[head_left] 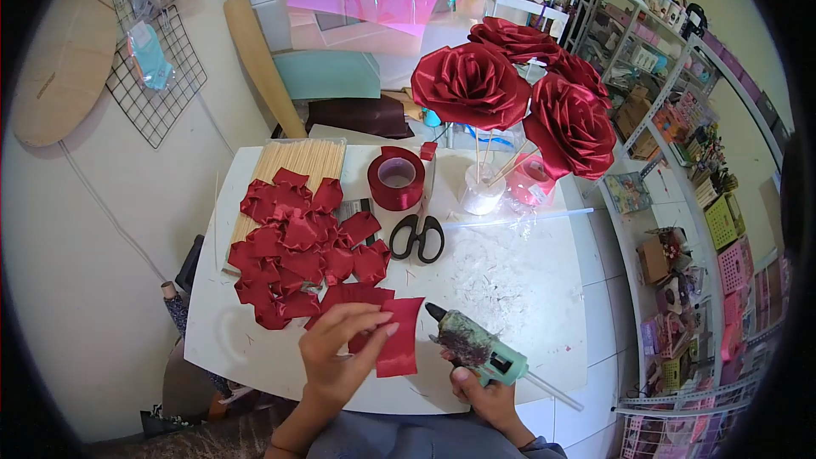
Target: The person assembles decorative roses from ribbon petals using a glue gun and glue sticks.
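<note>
My left hand (pixel 344 344) pinches a flat piece of red satin ribbon (pixel 399 348) near the table's front edge. Another red piece (pixel 353 296) lies just behind it. My right hand (pixel 483 395) is wrapped round the handle of a green glue gun (pixel 480 348). The gun's black nozzle points up and left, close to the ribbon's right edge, and a clear glue stick sticks out of its back. A pile of folded red petals (pixel 297 234) lies to the left, partly on a bundle of wooden sticks (pixel 310 155).
Black-handled scissors (pixel 416 239) and a roll of red ribbon (pixel 396 178) lie mid-table (pixel 484 268). Large red roses (pixel 470 85) stand in a white holder (pixel 482 191) at the back right. Crowded shelves (pixel 659 144) line the right side.
</note>
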A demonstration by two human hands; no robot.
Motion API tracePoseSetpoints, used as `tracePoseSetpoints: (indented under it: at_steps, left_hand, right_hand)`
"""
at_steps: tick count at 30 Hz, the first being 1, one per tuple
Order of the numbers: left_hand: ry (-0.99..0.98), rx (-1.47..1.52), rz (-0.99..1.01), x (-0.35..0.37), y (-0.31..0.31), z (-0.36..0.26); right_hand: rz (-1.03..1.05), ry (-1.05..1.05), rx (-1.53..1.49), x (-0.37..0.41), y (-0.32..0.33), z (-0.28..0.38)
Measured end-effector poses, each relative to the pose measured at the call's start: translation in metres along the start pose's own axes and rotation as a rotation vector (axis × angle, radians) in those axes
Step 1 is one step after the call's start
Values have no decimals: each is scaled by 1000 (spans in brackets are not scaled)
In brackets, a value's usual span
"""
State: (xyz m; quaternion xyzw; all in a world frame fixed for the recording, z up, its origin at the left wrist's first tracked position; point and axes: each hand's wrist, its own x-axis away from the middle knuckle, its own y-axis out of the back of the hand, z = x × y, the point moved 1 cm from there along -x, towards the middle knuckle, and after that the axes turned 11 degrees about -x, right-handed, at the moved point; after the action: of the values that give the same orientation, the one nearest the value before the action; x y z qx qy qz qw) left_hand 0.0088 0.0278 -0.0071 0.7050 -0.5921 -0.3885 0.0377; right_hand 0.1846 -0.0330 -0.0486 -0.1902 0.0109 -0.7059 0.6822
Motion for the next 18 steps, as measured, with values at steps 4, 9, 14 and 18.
tracePoseSetpoints:
  at_steps: [4, 9, 14, 18]
  left_hand:
    - [-22, -27, 3, 0, -3, -7]
    - [-47, -22, -15, -1, 0, -11]
    - [-50, -19, 10, -1, 2, -13]
    - [-34, -3, 24, -2, 3, -14]
  right_hand:
    - [-38, 88, 124, -1, -6, 3]
    - [-35, 103, 214, -2, -5, 4]
    - [-19, 118, 229, -2, -4, 3]
    - [-13, 75, 232, -1, -5, 5]
